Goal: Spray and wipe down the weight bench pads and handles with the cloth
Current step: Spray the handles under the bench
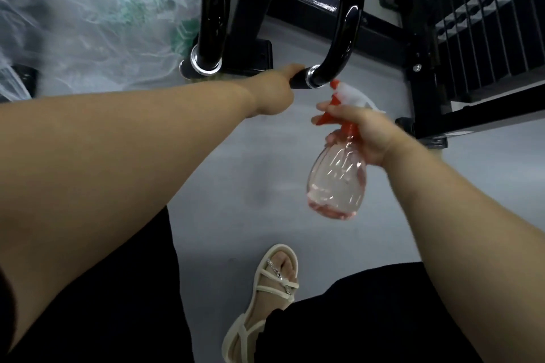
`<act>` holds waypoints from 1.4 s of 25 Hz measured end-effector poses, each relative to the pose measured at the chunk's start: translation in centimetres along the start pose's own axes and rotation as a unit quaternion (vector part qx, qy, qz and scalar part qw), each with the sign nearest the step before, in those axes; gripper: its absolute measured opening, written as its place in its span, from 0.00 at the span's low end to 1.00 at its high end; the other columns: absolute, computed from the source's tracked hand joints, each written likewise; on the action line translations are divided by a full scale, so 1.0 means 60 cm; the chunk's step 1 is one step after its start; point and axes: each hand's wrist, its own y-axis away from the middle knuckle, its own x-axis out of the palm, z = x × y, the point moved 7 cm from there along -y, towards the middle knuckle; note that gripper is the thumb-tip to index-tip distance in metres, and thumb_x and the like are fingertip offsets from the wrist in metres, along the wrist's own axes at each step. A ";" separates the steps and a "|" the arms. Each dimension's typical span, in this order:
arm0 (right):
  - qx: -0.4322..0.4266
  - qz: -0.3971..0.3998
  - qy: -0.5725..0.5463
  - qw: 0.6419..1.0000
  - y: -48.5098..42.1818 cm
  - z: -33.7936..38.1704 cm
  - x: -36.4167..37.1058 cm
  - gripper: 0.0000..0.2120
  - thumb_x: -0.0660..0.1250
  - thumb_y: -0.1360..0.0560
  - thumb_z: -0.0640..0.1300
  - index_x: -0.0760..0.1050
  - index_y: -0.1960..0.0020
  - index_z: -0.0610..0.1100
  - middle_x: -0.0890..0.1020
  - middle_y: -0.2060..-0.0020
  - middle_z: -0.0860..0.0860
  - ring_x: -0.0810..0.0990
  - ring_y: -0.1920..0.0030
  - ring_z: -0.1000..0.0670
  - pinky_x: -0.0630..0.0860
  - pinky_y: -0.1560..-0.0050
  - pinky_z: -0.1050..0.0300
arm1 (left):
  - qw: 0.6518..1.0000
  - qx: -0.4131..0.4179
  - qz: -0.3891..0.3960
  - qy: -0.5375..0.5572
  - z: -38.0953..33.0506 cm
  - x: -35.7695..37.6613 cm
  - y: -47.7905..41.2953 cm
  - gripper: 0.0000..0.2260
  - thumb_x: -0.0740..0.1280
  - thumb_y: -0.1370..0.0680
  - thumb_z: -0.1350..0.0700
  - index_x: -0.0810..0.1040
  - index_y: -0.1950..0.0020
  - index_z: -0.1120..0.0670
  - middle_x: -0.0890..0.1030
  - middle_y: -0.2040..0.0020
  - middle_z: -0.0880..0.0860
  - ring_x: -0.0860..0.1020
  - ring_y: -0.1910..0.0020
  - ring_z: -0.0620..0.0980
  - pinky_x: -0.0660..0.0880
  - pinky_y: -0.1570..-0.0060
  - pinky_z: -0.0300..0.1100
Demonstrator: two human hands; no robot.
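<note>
Grey floor (236,162) beneath a black weight bench frame (424,82), spraying at the handle.
Left hand (274,91) curled tight round the grip end of the curved handle (339,47); right hand (362,135) wrapped round the neck of the pink spray bottle (336,183), one finger on its orange trigger, nozzle just beside the handle's chrome collar.

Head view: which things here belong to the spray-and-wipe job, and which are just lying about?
Job:
- spray bottle, held by the right hand
- handle grip, gripped by the left hand
- second handle
- no cloth visible

Lying about:
- plastic sheeting
- wire grille
- sandal
</note>
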 end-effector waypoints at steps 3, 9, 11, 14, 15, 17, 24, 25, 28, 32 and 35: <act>-0.002 0.003 0.103 0.995 -0.026 0.021 -0.029 0.24 0.65 0.26 0.36 0.66 0.31 0.44 0.79 0.47 0.41 0.81 0.69 0.53 0.76 0.70 0.60 | 1.000 -0.005 0.001 0.019 0.004 0.002 -0.004 0.31 0.54 0.24 0.67 0.58 0.26 0.42 0.71 0.32 0.53 0.75 0.42 0.54 0.74 0.50 0.42; 0.008 0.005 0.142 0.990 -0.044 -0.002 -0.011 0.12 0.68 0.29 0.38 0.75 0.47 0.48 0.79 0.53 0.48 0.77 0.69 0.50 0.74 0.70 0.61 | 0.999 -0.009 0.017 0.033 0.009 0.000 -0.003 0.32 0.53 0.24 0.69 0.59 0.26 0.40 0.69 0.30 0.45 0.75 0.52 0.46 0.71 0.61 0.33; -0.001 -0.030 0.161 0.986 -0.038 -0.023 0.002 0.09 0.66 0.27 0.38 0.74 0.49 0.48 0.76 0.55 0.48 0.75 0.71 0.50 0.73 0.71 0.62 | 0.999 -0.004 0.014 0.043 0.012 0.000 -0.009 0.33 0.52 0.25 0.70 0.61 0.27 0.41 0.70 0.30 0.44 0.75 0.50 0.45 0.71 0.60 0.33; -0.032 -0.076 0.211 0.974 -0.022 -0.064 0.039 0.13 0.66 0.28 0.40 0.72 0.44 0.45 0.74 0.59 0.52 0.78 0.63 0.47 0.79 0.54 0.50 | 0.998 -0.007 0.003 0.059 0.011 -0.007 -0.013 0.31 0.51 0.25 0.71 0.64 0.27 0.44 0.69 0.30 0.46 0.71 0.37 0.45 0.70 0.53 0.33; -0.057 -0.088 0.212 0.972 -0.015 -0.068 0.057 0.13 0.66 0.30 0.42 0.71 0.45 0.45 0.74 0.59 0.53 0.79 0.58 0.45 0.78 0.50 0.45 | 0.998 -0.010 -0.004 0.066 0.009 -0.009 -0.014 0.30 0.51 0.25 0.70 0.65 0.28 0.46 0.69 0.29 0.48 0.69 0.33 0.46 0.69 0.47 0.34; -0.102 -0.106 0.184 0.972 -0.002 -0.066 0.091 0.13 0.64 0.35 0.46 0.70 0.51 0.47 0.75 0.56 0.52 0.79 0.53 0.42 0.77 0.49 0.44 | 0.996 -0.026 -0.020 0.083 0.005 -0.012 -0.012 0.24 0.52 0.21 0.65 0.68 0.29 0.47 0.68 0.29 0.50 0.67 0.31 0.48 0.64 0.42 0.36; -0.073 -0.140 0.103 0.982 -0.009 -0.059 0.118 0.07 0.63 0.36 0.47 0.67 0.58 0.50 0.76 0.59 0.49 0.80 0.54 0.40 0.77 0.50 0.41 | 0.983 -0.034 -0.023 0.180 0.009 -0.025 -0.003 0.18 0.55 0.20 0.53 0.74 0.33 0.57 0.72 0.32 0.54 0.68 0.32 0.52 0.62 0.45 0.41; -0.071 -0.137 0.116 0.981 -0.010 -0.066 0.116 0.06 0.64 0.33 0.45 0.67 0.57 0.51 0.76 0.59 0.50 0.80 0.54 0.40 0.77 0.50 0.41 | 0.980 -0.043 -0.019 0.192 0.012 -0.023 -0.003 0.19 0.56 0.21 0.51 0.74 0.34 0.56 0.73 0.33 0.53 0.68 0.33 0.51 0.62 0.45 0.42; -0.056 -0.144 0.133 0.979 -0.013 -0.083 0.103 0.04 0.64 0.29 0.42 0.69 0.58 0.47 0.76 0.63 0.50 0.79 0.61 0.44 0.78 0.50 0.43 | 0.976 -0.068 -0.008 0.206 0.022 -0.017 -0.005 0.21 0.54 0.24 0.47 0.74 0.35 0.50 0.74 0.35 0.49 0.69 0.36 0.49 0.64 0.46 0.45; -0.035 -0.143 0.109 0.983 -0.027 -0.095 0.079 0.03 0.63 0.27 0.41 0.69 0.55 0.43 0.74 0.66 0.51 0.77 0.69 0.49 0.78 0.53 0.47 | 0.976 -0.069 -0.015 0.204 0.015 -0.009 -0.003 0.18 0.50 0.19 0.51 0.73 0.34 0.45 0.73 0.35 0.48 0.71 0.39 0.48 0.68 0.44 0.46; -0.036 -0.152 0.101 0.983 -0.038 -0.100 0.045 0.03 0.64 0.26 0.40 0.70 0.55 0.44 0.74 0.63 0.49 0.77 0.68 0.49 0.78 0.54 0.49 | 0.987 -0.064 0.000 0.150 0.011 0.001 -0.007 0.18 0.55 0.21 0.56 0.69 0.32 0.43 0.71 0.35 0.49 0.70 0.38 0.49 0.71 0.44 0.46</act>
